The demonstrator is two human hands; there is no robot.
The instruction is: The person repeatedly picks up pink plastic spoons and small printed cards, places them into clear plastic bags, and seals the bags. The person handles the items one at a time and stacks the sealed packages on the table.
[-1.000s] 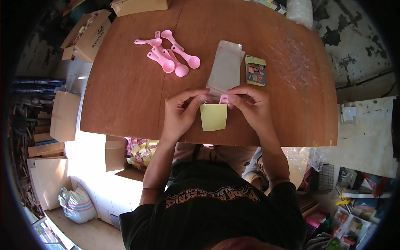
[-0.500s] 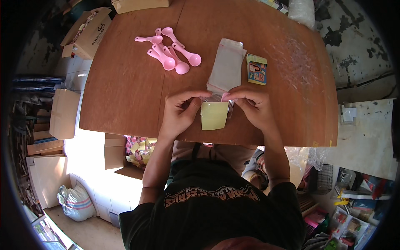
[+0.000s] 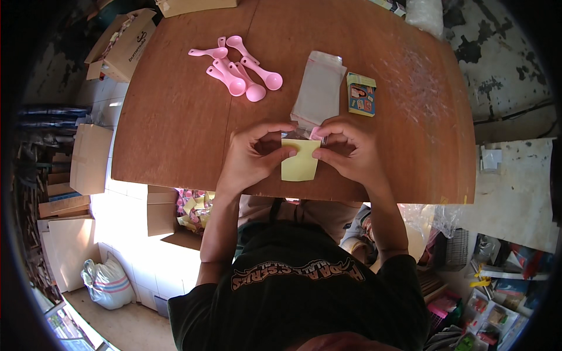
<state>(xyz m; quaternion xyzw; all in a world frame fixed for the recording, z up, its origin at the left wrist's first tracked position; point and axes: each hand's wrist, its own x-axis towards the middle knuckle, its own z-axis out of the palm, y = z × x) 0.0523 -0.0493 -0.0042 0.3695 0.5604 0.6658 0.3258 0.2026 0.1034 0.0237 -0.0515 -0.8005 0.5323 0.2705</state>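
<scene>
A square of yellow paper [image 3: 300,165] lies at the table's near edge, with clear plastic and a bit of pink [image 3: 315,133] showing at its upper edge. My left hand [image 3: 247,155] pinches the paper's upper left side, thumb on its face and fingertips behind at the plastic. On the other side, my right hand [image 3: 356,151] has its thumb at the paper's right edge and its fingers by the pink piece. What the pink piece is stays mostly hidden. Just beyond is a stack of clear plastic bags [image 3: 319,88]. Several pink measuring spoons [image 3: 239,86] lie further left.
A small blue and yellow box [image 3: 361,98] stands right of the bags. Clear plastic scraps [image 3: 415,90] are scattered at the table's right. Below the left edge, an open carton [image 3: 162,210] holds pink and yellow packets [image 3: 195,212]. A plastic roll [image 3: 424,19] sits at the far right corner.
Both thumbs have come down from the upper edge onto the yellow paper's face. The paper has shifted slightly, and more of the pink piece shows by my right fingers.
</scene>
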